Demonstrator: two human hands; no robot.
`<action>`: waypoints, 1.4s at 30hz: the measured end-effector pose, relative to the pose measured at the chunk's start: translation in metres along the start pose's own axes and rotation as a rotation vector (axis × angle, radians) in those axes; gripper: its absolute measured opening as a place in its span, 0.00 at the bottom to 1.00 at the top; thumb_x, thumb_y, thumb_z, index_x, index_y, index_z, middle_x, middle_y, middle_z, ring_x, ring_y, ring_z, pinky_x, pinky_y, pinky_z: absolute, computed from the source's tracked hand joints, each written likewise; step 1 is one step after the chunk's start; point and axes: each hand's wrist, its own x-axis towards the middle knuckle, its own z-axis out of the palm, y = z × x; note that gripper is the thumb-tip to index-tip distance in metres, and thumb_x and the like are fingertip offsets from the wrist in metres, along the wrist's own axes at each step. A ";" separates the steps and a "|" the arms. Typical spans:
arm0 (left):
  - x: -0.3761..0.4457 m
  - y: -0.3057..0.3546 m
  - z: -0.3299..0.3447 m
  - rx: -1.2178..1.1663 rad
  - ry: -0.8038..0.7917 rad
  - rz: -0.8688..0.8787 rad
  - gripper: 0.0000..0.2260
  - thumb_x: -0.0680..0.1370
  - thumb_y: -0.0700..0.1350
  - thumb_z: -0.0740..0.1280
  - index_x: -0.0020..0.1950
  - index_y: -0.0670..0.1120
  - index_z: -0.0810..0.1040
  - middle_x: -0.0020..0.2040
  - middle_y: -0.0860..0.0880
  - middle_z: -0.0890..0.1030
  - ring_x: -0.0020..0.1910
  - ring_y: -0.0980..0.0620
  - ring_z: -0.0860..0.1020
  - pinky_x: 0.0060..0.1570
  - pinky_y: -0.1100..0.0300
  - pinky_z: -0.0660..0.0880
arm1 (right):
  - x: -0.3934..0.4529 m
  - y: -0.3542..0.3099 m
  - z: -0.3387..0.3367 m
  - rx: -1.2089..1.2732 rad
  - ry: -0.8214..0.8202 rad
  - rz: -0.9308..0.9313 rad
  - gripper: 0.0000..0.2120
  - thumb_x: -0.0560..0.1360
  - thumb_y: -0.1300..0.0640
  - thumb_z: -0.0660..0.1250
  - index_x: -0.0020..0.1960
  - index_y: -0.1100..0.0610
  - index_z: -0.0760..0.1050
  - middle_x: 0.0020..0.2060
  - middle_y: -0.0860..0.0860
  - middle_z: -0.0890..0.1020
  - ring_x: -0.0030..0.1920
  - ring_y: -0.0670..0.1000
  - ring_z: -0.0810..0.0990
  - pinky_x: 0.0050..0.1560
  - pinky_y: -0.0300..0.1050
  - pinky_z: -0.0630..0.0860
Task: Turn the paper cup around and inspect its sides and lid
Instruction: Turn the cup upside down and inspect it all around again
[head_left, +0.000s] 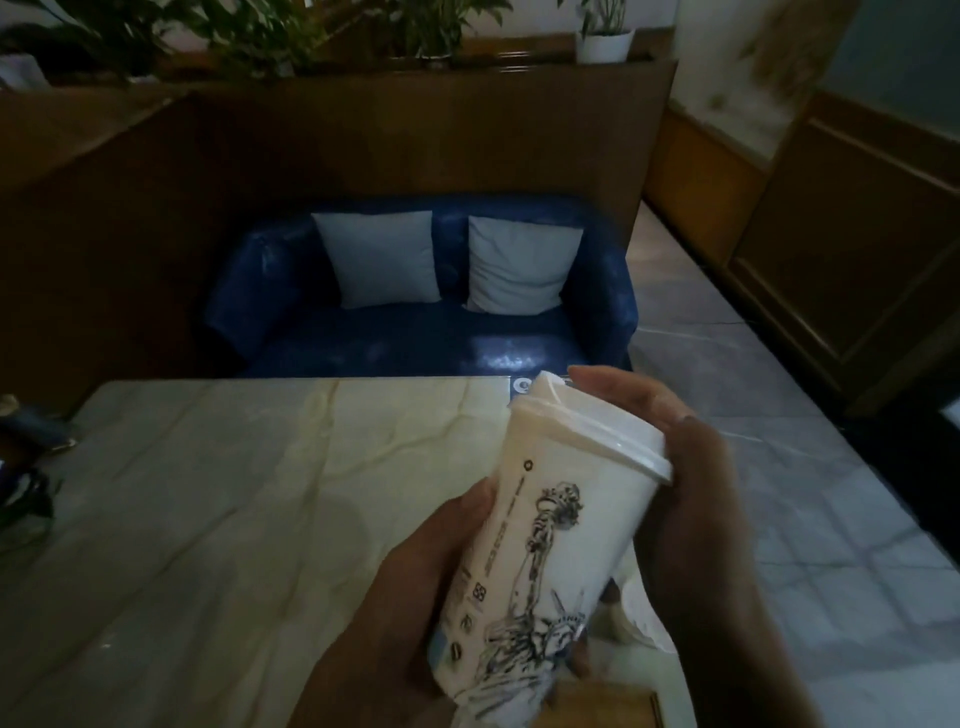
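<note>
Paper cup (561, 530): held above the tabletop's near right corner, tilted with the top toward 1 o'clock; a line drawing of a torch-bearing statue and small printed marks are shown on the side facing the camera.
Lid (587, 426): pale plastic, seated on the rim, its raised spout at 11 o'clock.
Left hand (410, 597): wrapped round the lower body from 8 o'clock, fingers closed on the cup.
Right hand (691, 499): pressed along the upper side at 3 o'clock, fingers closed against the cup and lid edge.
Tabletop (234, 519): pale marble with veins.
Sofa (415, 296): blue, at 12 o'clock beyond the tabletop, two light cushions (382, 257) propped on it.
</note>
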 end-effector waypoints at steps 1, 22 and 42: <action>0.002 0.003 0.002 -0.030 -0.022 0.022 0.41 0.58 0.60 0.79 0.62 0.35 0.77 0.51 0.30 0.80 0.37 0.38 0.81 0.35 0.52 0.80 | 0.001 0.001 0.000 -0.026 0.022 -0.002 0.21 0.81 0.47 0.52 0.52 0.39 0.85 0.50 0.48 0.89 0.45 0.54 0.88 0.40 0.71 0.80; 0.001 -0.003 0.010 0.709 0.439 0.389 0.29 0.63 0.69 0.69 0.61 0.64 0.70 0.53 0.59 0.82 0.48 0.60 0.82 0.43 0.59 0.83 | 0.005 0.012 -0.004 -0.072 0.019 0.090 0.21 0.77 0.35 0.59 0.41 0.47 0.85 0.36 0.43 0.88 0.36 0.40 0.86 0.38 0.26 0.78; -0.002 -0.004 0.016 0.840 0.564 0.427 0.31 0.63 0.69 0.64 0.65 0.64 0.69 0.56 0.62 0.80 0.50 0.64 0.80 0.42 0.68 0.79 | 0.007 0.020 -0.004 -0.032 0.034 0.089 0.20 0.80 0.45 0.52 0.58 0.41 0.82 0.59 0.46 0.86 0.60 0.50 0.84 0.62 0.59 0.80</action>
